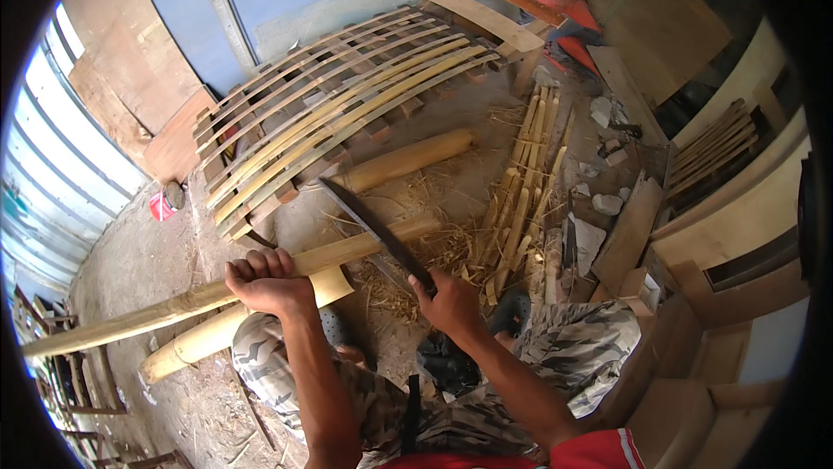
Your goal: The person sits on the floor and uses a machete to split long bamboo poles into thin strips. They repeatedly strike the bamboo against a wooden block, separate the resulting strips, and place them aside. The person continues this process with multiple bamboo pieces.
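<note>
My left hand (271, 282) is wrapped round a long piece of split bamboo (139, 317), which slants from the far left to the middle of the floor. In my right hand (451, 302) is the handle of a machete (369, 224). Its long dark blade points up and left, crossing over the bamboo near its far end; whether the two touch, I cannot tell. A thick yellow bamboo pole (186, 349) lies below the held piece, beside my left knee. Another thick bamboo pole (412, 159) lies on the floor beyond the blade.
Shavings (403, 282) litter the ground around my feet. A bundle of bamboo strips (521, 196) lies to the right. Several long slats (347, 100) rest across blocks at the back. Rubble (607, 203) and boards (633, 226) line the right side; a red-and-white container (161, 206) stands left.
</note>
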Motion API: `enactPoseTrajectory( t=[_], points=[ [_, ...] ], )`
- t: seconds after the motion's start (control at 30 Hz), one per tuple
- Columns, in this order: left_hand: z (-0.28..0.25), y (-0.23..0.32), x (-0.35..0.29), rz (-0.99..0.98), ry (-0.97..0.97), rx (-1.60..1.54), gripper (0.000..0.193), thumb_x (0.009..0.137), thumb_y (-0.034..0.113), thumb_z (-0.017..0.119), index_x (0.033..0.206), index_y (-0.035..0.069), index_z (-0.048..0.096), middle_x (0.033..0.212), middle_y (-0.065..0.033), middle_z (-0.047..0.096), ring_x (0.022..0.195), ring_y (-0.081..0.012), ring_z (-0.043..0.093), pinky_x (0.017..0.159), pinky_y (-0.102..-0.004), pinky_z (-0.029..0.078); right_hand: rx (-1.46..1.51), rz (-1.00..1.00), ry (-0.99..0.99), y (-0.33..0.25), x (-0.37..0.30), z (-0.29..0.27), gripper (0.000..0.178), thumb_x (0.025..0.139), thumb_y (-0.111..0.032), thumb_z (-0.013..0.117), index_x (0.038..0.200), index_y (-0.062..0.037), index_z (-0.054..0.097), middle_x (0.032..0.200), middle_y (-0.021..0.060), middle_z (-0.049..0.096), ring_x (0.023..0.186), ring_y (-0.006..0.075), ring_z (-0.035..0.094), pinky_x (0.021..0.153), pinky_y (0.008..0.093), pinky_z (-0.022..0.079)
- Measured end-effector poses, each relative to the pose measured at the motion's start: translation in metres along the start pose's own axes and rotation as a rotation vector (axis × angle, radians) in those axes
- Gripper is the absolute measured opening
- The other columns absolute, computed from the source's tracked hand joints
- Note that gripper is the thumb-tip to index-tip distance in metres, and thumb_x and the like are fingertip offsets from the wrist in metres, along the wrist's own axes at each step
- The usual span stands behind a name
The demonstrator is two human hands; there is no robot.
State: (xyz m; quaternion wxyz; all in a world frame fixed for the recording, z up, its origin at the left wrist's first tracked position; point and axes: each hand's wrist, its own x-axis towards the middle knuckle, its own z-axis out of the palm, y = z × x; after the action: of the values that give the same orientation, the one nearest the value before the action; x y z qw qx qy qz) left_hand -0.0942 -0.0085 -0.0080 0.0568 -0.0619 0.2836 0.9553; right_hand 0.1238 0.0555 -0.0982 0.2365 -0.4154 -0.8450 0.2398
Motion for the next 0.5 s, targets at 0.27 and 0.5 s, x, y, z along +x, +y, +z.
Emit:
enactPoseTrajectory(
  t=[0.27, 0.5],
  points=[
    [-0.015, -0.001, -0.012, -0.027, -0.138, -0.073, 0.037, 0.098, 0.034, 0.036, 0.065, 0.017, 0.031, 0.051, 0.0033, 0.023, 0.042, -0.0107, 0.018, 0.038, -0.0272, 0.023, 0.096, 0.421, 0.257, 0.063, 0.026, 0.001, 0.045, 0.092, -0.048, 0.059, 0.082, -0.0038, 0.062, 0.055, 0.0112, 0.056, 0.047, 0.0254, 0.058, 0.044, 0.0402, 0.046],
    [-0.024, 0.007, -0.046, -0.161, -0.149, -0.073, 0.042, 0.101, 0.040, 0.037, 0.067, 0.016, 0.031, 0.055, 0.0016, 0.027, 0.050, -0.0131, 0.031, 0.053, -0.0298, 0.036, 1.146, 0.459, 0.188, 0.034, 0.028, -0.053, 0.042, 0.087, -0.040, 0.070, 0.094, -0.0006, 0.059, 0.059, 0.0034, 0.053, 0.041, 0.0137, 0.050, 0.039, 0.0309, 0.041]
  ],
)
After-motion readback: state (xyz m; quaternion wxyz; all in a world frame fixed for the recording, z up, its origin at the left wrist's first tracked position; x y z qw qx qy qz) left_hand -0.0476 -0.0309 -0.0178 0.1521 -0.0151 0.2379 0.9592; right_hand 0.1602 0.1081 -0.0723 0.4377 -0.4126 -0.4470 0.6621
